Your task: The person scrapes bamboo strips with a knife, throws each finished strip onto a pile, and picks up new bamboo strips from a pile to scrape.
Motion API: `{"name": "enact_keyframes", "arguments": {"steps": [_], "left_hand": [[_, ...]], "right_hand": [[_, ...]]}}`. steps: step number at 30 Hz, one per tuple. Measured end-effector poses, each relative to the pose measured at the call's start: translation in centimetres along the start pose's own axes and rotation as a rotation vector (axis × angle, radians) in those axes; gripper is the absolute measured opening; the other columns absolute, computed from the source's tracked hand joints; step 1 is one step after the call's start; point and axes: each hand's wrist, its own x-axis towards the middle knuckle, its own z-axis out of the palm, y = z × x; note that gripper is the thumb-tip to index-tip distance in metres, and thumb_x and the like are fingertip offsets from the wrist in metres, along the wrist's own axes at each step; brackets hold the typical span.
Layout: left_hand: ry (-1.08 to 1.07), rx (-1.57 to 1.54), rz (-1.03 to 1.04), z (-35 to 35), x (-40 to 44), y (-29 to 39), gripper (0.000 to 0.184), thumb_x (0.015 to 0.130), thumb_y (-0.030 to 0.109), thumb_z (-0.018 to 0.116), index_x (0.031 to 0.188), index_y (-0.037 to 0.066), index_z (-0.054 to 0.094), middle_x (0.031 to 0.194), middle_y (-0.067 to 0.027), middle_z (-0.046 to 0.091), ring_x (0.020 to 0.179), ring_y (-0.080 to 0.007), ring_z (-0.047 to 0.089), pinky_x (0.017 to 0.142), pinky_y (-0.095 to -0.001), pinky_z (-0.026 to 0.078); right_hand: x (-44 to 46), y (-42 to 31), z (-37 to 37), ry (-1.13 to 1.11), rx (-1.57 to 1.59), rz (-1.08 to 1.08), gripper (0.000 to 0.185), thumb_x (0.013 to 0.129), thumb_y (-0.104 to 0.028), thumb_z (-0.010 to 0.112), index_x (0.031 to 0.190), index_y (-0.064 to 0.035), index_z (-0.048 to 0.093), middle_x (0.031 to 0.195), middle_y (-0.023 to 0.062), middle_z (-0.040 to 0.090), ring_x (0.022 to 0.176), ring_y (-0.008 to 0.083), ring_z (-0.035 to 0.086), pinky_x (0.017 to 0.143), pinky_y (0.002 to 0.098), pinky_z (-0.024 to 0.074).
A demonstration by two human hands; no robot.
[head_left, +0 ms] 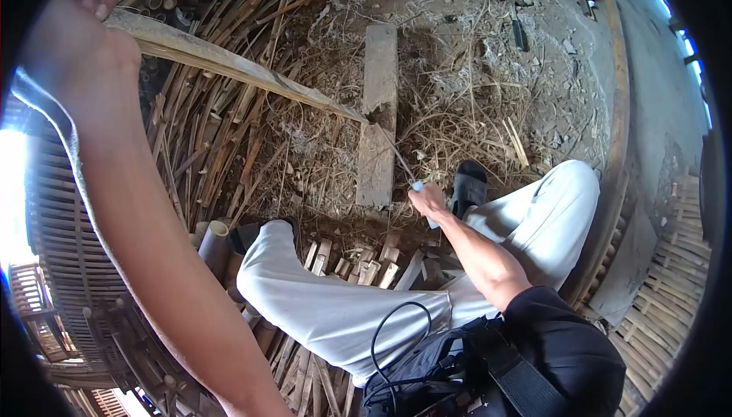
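Note:
A long split bamboo strip [244, 70] slants down from the upper left to a wooden board [377, 165] on the ground. My left hand [88, 28] is closed around the strip's upper end. My right hand [428, 200] grips the pale handle of a long, thin-bladed knife [400, 156]. The blade points up and left, its tip beside the strip's lower end at the board. A dark notch or stain marks the board there.
Bamboo strips [217, 120] are heaped at the left. Shavings [473, 112] litter the ground. Another dark tool [519, 32] lies at the upper right. Cut bamboo pieces [370, 268] sit near my legs. A long wooden beam [619, 89] runs along the right.

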Motion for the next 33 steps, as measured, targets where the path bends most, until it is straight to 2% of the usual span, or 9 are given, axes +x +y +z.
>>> {"name": "enact_keyframes", "arguments": {"steps": [2, 4, 8, 10, 16, 23, 28, 31, 33], "left_hand": [[0.102, 0.069, 0.005, 2.3, -2.9, 1.4, 0.018, 0.088, 0.008, 0.046, 0.071, 0.006, 0.039, 0.057, -0.0011, 0.030, 0.047, -0.0103, 0.029, 0.045, -0.0232, 0.027], [0.017, 0.002, -0.033, 0.9, -2.1, 1.4, 0.018, 0.084, 0.008, 0.054, 0.070, 0.005, 0.043, 0.057, -0.0014, 0.034, 0.047, -0.0110, 0.036, 0.044, -0.0247, 0.030], [-0.140, -0.223, -0.194, -0.6, -2.4, 4.7, 0.020, 0.083, 0.009, 0.058, 0.069, 0.006, 0.044, 0.056, -0.0002, 0.032, 0.046, -0.0104, 0.034, 0.044, -0.0243, 0.028], [-0.243, -0.259, -0.207, -1.2, -2.0, 5.9, 0.021, 0.085, 0.009, 0.055, 0.068, 0.008, 0.043, 0.055, 0.0013, 0.030, 0.045, -0.0089, 0.029, 0.043, -0.0233, 0.024], [-0.180, -0.230, -0.277, 1.1, -3.4, 5.0, 0.024, 0.086, 0.008, 0.052, 0.066, 0.010, 0.039, 0.054, 0.0024, 0.030, 0.045, -0.0068, 0.025, 0.044, -0.0227, 0.021], [-0.171, -0.173, -0.232, 2.0, -3.1, 4.3, 0.027, 0.087, 0.009, 0.051, 0.064, 0.011, 0.038, 0.055, 0.0026, 0.029, 0.045, -0.0069, 0.025, 0.044, -0.0226, 0.021], [-0.197, -0.161, -0.185, 1.2, -3.1, 4.1, 0.030, 0.088, 0.009, 0.052, 0.063, 0.012, 0.037, 0.056, 0.0027, 0.029, 0.045, -0.0068, 0.026, 0.043, -0.0222, 0.021], [-0.111, -0.080, -0.160, 1.5, -3.7, 4.5, 0.030, 0.089, 0.009, 0.053, 0.064, 0.012, 0.037, 0.056, 0.0027, 0.029, 0.046, -0.0069, 0.026, 0.042, -0.0221, 0.021], [-0.053, -0.076, -0.147, 1.0, -3.7, 4.3, 0.029, 0.089, 0.010, 0.053, 0.064, 0.012, 0.038, 0.056, 0.0027, 0.029, 0.046, -0.0068, 0.026, 0.042, -0.0222, 0.021]], "right_hand": [[-0.2, -1.2, -1.0, 0.037, 0.015, -0.050, 0.033, 0.075, -0.021, 0.061, 0.062, 0.0092, 0.059, 0.059, 0.0272, 0.060, 0.058, 0.0408, 0.063, 0.055, 0.0458, 0.0505], [0.3, -2.9, -2.1, 0.031, 0.111, -0.004, 0.036, 0.075, -0.023, 0.062, 0.060, 0.0096, 0.057, 0.059, 0.0276, 0.060, 0.057, 0.0404, 0.063, 0.054, 0.0454, 0.0499], [0.8, -7.9, -6.1, 0.109, 0.310, -0.002, 0.030, 0.077, -0.020, 0.061, 0.064, 0.0062, 0.060, 0.050, 0.0177, 0.057, 0.046, 0.0279, 0.060, 0.046, 0.0419, 0.0487], [0.9, -11.6, -9.3, -0.004, 0.506, 0.104, 0.024, 0.081, -0.015, 0.059, 0.063, 0.0008, 0.057, 0.047, 0.0076, 0.054, 0.039, 0.0149, 0.054, 0.032, 0.0288, 0.0442], [-4.3, -17.1, -17.3, -0.110, 0.556, -0.077, 0.023, 0.083, -0.017, 0.063, 0.075, 0.0041, 0.060, 0.054, 0.0081, 0.057, 0.040, 0.0139, 0.055, 0.034, 0.0252, 0.0467], [-12.1, -22.9, -18.6, -0.316, 0.540, -0.229, 0.032, 0.091, -0.022, 0.059, 0.083, 0.0094, 0.062, 0.053, 0.0099, 0.057, 0.036, 0.0107, 0.052, 0.026, 0.0215, 0.0368], [-13.1, -25.0, -15.2, -0.112, 0.602, -0.486, 0.023, 0.087, -0.012, 0.062, 0.083, 0.0103, 0.064, 0.057, 0.0130, 0.061, 0.044, 0.0174, 0.057, 0.038, 0.0329, 0.0466], [-12.9, -20.0, -10.2, -0.231, 0.310, -0.375, 0.011, 0.087, -0.007, 0.057, 0.079, 0.0000, 0.059, 0.060, 0.0088, 0.057, 0.045, 0.0151, 0.053, 0.034, 0.0273, 0.0417], [-11.9, -16.5, -8.4, -0.326, 0.513, -0.033, 0.013, 0.087, -0.008, 0.055, 0.078, 0.0001, 0.059, 0.060, 0.0083, 0.058, 0.042, 0.0148, 0.051, 0.034, 0.0293, 0.0420]]}}
